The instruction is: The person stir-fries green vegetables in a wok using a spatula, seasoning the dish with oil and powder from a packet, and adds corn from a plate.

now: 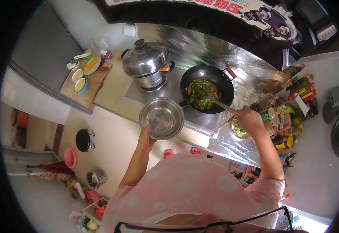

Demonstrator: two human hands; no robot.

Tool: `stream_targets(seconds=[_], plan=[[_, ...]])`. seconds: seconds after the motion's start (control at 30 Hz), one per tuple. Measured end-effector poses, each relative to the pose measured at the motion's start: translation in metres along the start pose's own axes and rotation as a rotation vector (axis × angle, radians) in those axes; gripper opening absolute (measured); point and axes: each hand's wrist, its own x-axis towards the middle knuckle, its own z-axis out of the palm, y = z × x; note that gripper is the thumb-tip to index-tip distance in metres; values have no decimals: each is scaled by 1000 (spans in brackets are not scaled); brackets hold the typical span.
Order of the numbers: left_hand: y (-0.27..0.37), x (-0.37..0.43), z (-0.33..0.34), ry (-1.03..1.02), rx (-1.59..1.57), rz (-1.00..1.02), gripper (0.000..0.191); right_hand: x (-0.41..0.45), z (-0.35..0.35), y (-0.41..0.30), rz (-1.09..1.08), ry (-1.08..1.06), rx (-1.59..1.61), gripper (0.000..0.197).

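Note:
My left hand (147, 138) grips the rim of a stainless steel bowl (162, 118), which is tilted and shows nothing but a wet-looking shine inside. The bowl hangs by the counter's front edge, left of a black wok (226, 84). Chopped greens with red and orange bits (200, 90) lie in the wok. My right hand (248, 118) is closed around the handle of a metal spatula (219, 103), whose blade sits among the greens. Below that hand, a bowl of chopped pale green vegetables (238, 129) is partly hidden.
A lidded steel steamer pot (146, 64) stands left of the wok. Farther left, a wooden cutting board (83, 97) carries small bowls and a dish with yellow food (92, 64). Sauce bottles (284, 142) crowd the right side. A black range hood (204, 26) overhangs the back.

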Motion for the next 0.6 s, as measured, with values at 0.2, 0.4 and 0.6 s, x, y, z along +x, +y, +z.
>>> stream_targets(seconds=[0.2,0.4,0.6], plan=[[-1,6,8,41,-1,2,42,-8,8,-6,-85,-212,-23,23],[2,7,15,8,-19,-4,44,24,26,-6,82,-160,-148,30],[-2,2,6,17,-64,14,39,15,-25,4,145,-334,-159,22]])
